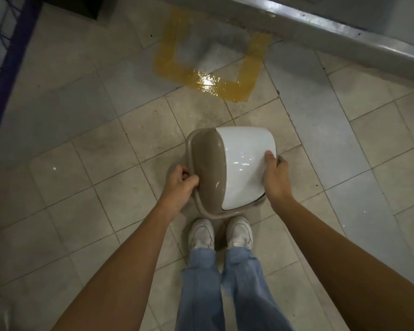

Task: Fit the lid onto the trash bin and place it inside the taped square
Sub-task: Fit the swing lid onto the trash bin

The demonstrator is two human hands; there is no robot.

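Beige tiled floor [86, 163], dim light, grey ledge [344, 32] along the top right. Head view only.

Taped square [208, 58]: yellow-brown tape on the floor up ahead, butting against the ledge, near side glossy with glare. Nothing inside it.

Trash bin [175, 168]: beige, mostly hidden under the lid, only a bit of body showing at the left. Sits on the floor just in front of the person's white shoes [221, 232], well short of the tape.

Lid [208, 163]: beige frame with a white swing flap [246, 163], on top of the bin. Can't tell if it's fully seated; the rim looks slightly skewed to the body.

Left hand [181, 181]: fingers curled, pinching the lid's beige rim on the left side, thumb on top.

Right hand [274, 177]: wrapped around the right edge, thumb pressed on the white flap, fingers tucked round the rim.

Blue jeans [225, 290] at the bottom. Dark blue mesh rack [3, 44] at far left.
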